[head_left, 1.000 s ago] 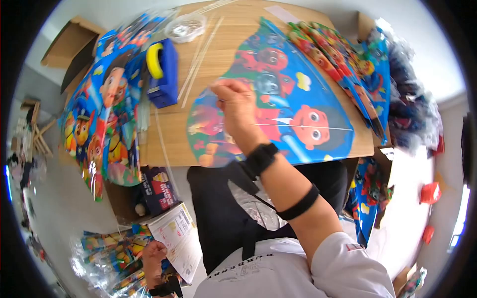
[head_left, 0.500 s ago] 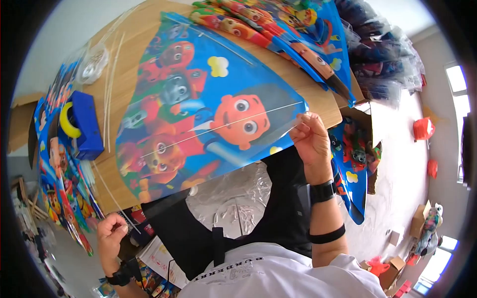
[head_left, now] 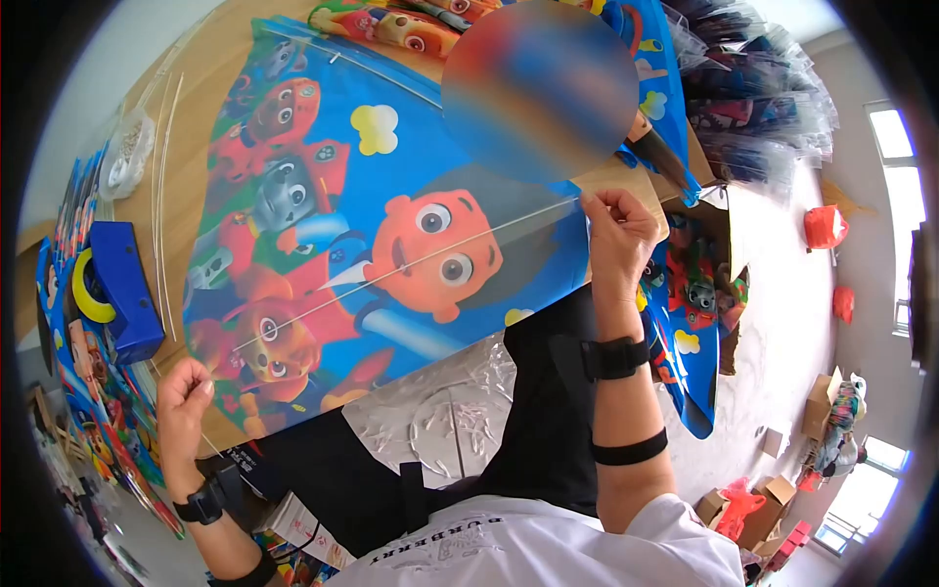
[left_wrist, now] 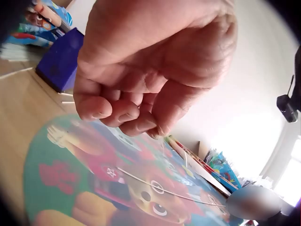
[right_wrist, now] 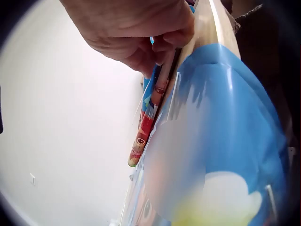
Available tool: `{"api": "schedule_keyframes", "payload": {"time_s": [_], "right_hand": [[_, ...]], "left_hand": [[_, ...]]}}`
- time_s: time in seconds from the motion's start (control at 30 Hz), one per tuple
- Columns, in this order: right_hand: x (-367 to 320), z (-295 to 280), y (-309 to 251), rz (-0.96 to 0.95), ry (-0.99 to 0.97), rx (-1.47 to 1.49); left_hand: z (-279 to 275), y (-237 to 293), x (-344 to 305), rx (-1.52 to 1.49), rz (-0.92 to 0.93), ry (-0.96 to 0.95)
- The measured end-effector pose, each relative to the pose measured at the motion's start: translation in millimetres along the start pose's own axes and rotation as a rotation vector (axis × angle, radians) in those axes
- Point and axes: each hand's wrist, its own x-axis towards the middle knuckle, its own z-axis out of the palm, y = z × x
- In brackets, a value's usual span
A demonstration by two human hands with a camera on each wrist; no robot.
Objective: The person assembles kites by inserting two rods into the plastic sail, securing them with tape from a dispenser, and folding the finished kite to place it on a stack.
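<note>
A large blue kite sheet (head_left: 323, 225) printed with cartoon characters lies over the table, its near edge above the person's lap. A thin white rod (head_left: 391, 262) runs slantwise across the sheet. My right hand (head_left: 624, 240) is at the sheet's right corner, thumb and fingertips pinching the rod's end. In the right wrist view a thin pale line leaves those fingertips. My left hand (head_left: 184, 411) hovers by the sheet's lower left edge, fingers curled. In the left wrist view its thumb (left_wrist: 171, 106) meets the index fingertip, where a faint, small clear strip shows.
A blue tape dispenser (head_left: 127, 293) with a yellow roll stands left on the wooden table (head_left: 201, 108), near a clear tub (head_left: 127, 157) and loose white rods (head_left: 168, 196). Folded kites (head_left: 391, 29) lie at the back. Bagged goods (head_left: 753, 98) are piled right. A blurred disc covers part of the head view.
My right hand has gone from over the sheet's left part to its right corner. My left hand has risen from the floor-side stack to the table edge. The head view has turned rightward.
</note>
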Motion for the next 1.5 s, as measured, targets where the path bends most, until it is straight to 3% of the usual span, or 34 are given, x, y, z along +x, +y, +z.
{"api": "schedule_keyframes", "payload": {"time_s": [0.07,0.27,0.57,0.7,0.83,0.87,0.9,0.97,1.17,1.33,1.5], "right_hand": [[3,1,4,-0.105,0.024,-0.152],[2,6,2,-0.17,0.052,-0.321],[6,6,8,-0.176,0.048,-0.432],[6,9,4,-0.31,0.064,-0.548],[4,11,3,-0.352,0.073,-0.637],[12,6,19,-0.331,0.052,-0.549],[10,6,15,-0.331,0.065,-0.657],[13,5,20,-0.286,0.071,-0.71],[18,1,31,-0.247,-0.002,-0.717],[17,2,29,-0.264,-0.005,-0.651],[18,1,30,-0.269,-0.002,-0.635]], "left_hand": [[2,1,11,0.009,0.031,0.001],[2,-4,30,0.044,0.057,-0.056],[6,-2,40,0.044,0.009,-0.086],[4,-11,45,-0.063,0.046,-0.133],[-3,-23,50,0.103,0.203,-0.126],[-2,-14,47,0.068,0.116,-0.115],[1,-7,47,0.028,0.036,-0.103],[1,-17,49,-0.001,0.042,-0.124],[10,-28,53,-0.018,-0.004,-0.052],[17,-23,52,0.151,-0.022,-0.022],[28,-14,48,0.372,0.15,0.156]]}}
